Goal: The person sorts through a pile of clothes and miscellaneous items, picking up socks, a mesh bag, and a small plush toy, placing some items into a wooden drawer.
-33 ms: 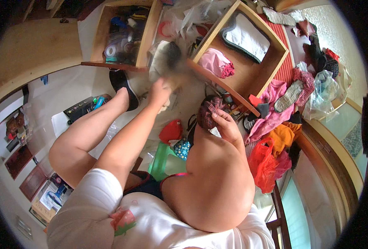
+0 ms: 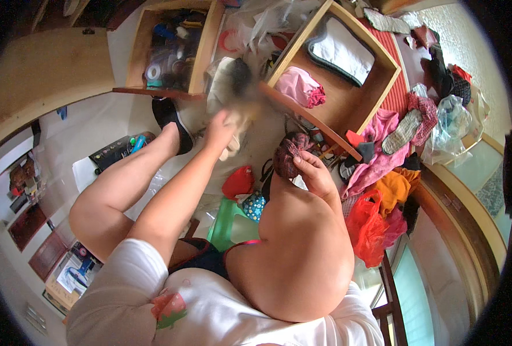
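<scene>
Right leg point(image 2: 293, 242): bent up nearest the body, with the right hand point(image 2: 319, 177) emerging beyond its knee. The right hand is nearly closed, thumb and fingers pinched on the dark red bundle point(image 2: 290, 154). The bundle is rounded, its slightly longer axis pointing away from the body.

Red cloth point(image 2: 238, 183): on the floor, left of the bundle and nearer the body.

Left hand point(image 2: 218, 132): extended, fingers curled around what appears to be pale cloth point(image 2: 232, 149); blur prevents me from judging the grip fully. The cloth hangs lengthwise toward the body.

Governing relation: the bundle lies to the right of the left hand and slightly nearer the body, the two held items apart. The right hand is nearer the drawer point(image 2: 339, 106), which stands just beyond the bundle, its front panel slanting. Inside: pink cloth point(image 2: 296, 86), then a white pad point(image 2: 345, 51).
</scene>
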Action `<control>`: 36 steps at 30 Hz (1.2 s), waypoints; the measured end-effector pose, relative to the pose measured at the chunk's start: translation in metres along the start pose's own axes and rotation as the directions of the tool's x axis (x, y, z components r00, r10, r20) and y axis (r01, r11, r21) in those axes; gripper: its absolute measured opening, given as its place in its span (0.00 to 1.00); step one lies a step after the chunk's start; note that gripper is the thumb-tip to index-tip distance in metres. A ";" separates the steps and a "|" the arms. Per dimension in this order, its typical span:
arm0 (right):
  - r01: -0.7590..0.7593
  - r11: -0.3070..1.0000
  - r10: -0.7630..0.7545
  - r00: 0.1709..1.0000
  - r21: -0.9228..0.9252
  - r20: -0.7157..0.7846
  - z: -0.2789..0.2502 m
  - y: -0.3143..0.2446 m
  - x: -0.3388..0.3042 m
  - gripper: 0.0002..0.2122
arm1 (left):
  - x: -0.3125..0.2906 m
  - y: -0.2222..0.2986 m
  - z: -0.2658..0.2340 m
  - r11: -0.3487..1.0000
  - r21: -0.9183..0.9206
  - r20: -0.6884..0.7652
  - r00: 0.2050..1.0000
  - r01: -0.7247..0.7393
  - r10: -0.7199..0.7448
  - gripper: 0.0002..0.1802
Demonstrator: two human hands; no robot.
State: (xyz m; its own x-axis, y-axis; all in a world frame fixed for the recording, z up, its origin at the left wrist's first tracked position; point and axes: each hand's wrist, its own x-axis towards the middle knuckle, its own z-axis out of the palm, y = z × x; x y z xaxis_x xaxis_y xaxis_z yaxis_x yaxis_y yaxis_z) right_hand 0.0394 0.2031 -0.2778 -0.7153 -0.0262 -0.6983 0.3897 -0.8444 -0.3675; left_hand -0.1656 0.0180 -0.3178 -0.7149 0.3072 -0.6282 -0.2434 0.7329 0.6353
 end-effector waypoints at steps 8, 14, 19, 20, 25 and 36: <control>-0.196 0.930 0.101 0.950 0.310 0.297 0.034 -0.008 0.010 0.13 | -0.080 0.052 0.020 0.836 -0.518 0.545 0.824 0.183 0.157 0.42; -0.017 0.971 0.062 0.981 -0.238 0.182 0.023 -0.023 -0.024 0.21 | -0.072 0.052 0.022 0.907 -0.398 0.558 0.821 0.136 0.121 0.31; 0.453 0.718 -0.628 0.749 -0.528 -0.212 -0.038 -0.071 -0.052 0.20 | -0.076 0.044 0.009 0.808 -0.544 0.516 0.849 0.226 0.110 0.29; 0.331 0.375 -0.808 0.574 -0.866 -0.131 -0.062 -0.084 -0.058 0.21 | -0.075 0.044 0.001 0.750 -0.585 0.552 0.829 0.309 0.089 0.30; -0.160 -0.105 -0.850 0.526 -0.981 0.005 -0.138 -0.085 -0.054 0.19 | -0.067 0.047 -0.040 0.622 -0.675 0.597 0.789 0.397 0.145 0.42; 0.747 0.353 -0.822 0.535 -0.563 0.195 0.085 -0.016 -0.009 0.18 | -0.085 0.141 -0.018 0.760 -0.635 0.634 0.654 0.137 0.412 0.41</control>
State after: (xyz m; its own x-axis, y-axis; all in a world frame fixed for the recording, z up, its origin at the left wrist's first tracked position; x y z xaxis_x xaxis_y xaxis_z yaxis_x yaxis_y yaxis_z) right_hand -0.0097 0.1720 -0.2133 -0.8162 0.5759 0.0478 -0.0705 -0.0170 -0.9974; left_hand -0.1504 0.0840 -0.1669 -0.1521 0.8880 -0.4340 -0.6991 0.2138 0.6823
